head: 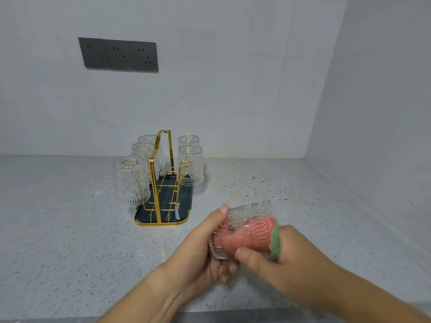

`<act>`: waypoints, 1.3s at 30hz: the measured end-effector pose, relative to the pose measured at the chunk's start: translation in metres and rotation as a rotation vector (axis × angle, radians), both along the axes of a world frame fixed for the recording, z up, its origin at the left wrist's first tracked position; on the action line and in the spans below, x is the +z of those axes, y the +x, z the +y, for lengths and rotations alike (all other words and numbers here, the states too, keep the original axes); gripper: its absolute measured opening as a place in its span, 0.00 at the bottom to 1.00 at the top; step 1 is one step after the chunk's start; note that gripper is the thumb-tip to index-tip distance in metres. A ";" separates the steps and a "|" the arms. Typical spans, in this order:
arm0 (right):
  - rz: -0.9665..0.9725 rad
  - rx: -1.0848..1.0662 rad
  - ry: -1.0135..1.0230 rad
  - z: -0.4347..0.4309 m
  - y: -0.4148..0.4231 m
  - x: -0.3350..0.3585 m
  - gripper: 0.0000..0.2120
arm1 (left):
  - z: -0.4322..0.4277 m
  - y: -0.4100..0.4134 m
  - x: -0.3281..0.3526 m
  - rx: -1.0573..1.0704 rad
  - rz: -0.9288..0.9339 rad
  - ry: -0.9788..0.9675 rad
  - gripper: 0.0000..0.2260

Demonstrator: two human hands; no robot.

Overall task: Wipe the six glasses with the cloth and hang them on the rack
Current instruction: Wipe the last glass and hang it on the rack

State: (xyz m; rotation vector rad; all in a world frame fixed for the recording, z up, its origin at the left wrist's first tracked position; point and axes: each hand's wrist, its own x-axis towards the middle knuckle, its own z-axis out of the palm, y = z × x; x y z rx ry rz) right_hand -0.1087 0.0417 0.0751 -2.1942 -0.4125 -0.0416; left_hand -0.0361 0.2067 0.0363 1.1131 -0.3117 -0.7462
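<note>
Pink cloth (274, 243), gripped by right hand (293, 262), fills glass (251, 209) held in left hand (200, 252).

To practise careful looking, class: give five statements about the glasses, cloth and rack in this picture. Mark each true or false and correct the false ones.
1. Five clear patterned glasses hang upside down on the gold wire rack. True.
2. The left hand holds the sixth clear glass. True.
3. The pink and green cloth lies flat on the counter. False: it is stuffed inside the held glass, gripped by the right hand.
4. Every peg on the rack is taken. False: the front right peg is bare.
5. The dark grey wall socket panel has three sockets. True.
</note>
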 end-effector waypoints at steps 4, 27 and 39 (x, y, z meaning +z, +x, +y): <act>-0.072 0.032 -0.121 -0.005 0.001 0.007 0.10 | 0.010 0.009 -0.006 -0.234 0.004 -0.056 0.32; 0.207 -0.013 0.140 -0.020 0.006 -0.007 0.12 | 0.008 0.018 -0.009 -0.288 -0.058 0.145 0.33; 0.202 0.077 0.001 -0.018 0.003 0.005 0.05 | 0.011 0.023 -0.015 -0.524 0.051 0.003 0.28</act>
